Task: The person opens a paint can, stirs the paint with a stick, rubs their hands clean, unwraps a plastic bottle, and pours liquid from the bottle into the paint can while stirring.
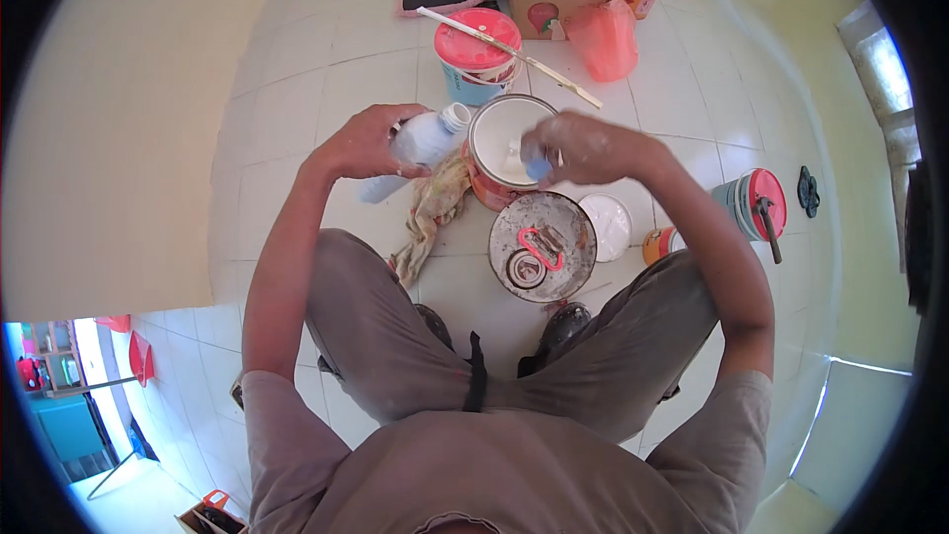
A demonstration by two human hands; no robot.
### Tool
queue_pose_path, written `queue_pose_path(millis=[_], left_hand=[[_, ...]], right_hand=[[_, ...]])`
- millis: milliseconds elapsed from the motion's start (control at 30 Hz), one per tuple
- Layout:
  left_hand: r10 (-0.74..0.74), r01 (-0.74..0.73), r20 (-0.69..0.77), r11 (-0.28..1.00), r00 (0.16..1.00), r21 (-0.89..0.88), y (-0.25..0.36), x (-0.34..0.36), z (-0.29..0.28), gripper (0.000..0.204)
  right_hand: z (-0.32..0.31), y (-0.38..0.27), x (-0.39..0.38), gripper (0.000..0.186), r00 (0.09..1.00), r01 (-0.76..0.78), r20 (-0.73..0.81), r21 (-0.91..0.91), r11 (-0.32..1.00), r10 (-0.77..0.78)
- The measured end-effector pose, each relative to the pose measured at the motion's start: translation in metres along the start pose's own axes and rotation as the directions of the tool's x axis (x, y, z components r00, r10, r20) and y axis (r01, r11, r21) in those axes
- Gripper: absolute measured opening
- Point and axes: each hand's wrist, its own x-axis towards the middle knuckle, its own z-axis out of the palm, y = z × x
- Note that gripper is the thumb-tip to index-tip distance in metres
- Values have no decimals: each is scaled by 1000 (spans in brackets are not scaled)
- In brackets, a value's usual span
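Down onto glossy white floor tiles [282,119], up a broad cream wall [119,138] on the left, across to a yellowish wall [791,0] on the right, lit there by a bright window [880,59], and round, lower left, to crowded shelves [67,338] above a turquoise panel [69,425]

Reader: Where is the camera mounted?
Technician: On the person's head, left unit of a side-by-side fisheye pair.
Reader: Facing?
Technician: Downward, past the torso [514,475] at the near edge, onto the tiled floor [346,69].
Reader: Range?
Technician: Close. The left hand [368,145] and right hand [598,150] fall mid-field; coverage reaches the left wall [114,158] and right wall [862,267].
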Motion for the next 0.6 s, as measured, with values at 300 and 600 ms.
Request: queue_pose_path(millis=[300, 600], left_hand=[[79, -94, -122, 989, 989, -118, -19, -2, 1, 81], [236, -263, -231, 960, 944, -97, -27, -1, 3, 75]], right_hand=[[75, 14, 15, 46, 963, -7, 249, -357, 934, 102], [22, 23, 11, 45, 995, -90, 32, -152, 984, 96]])
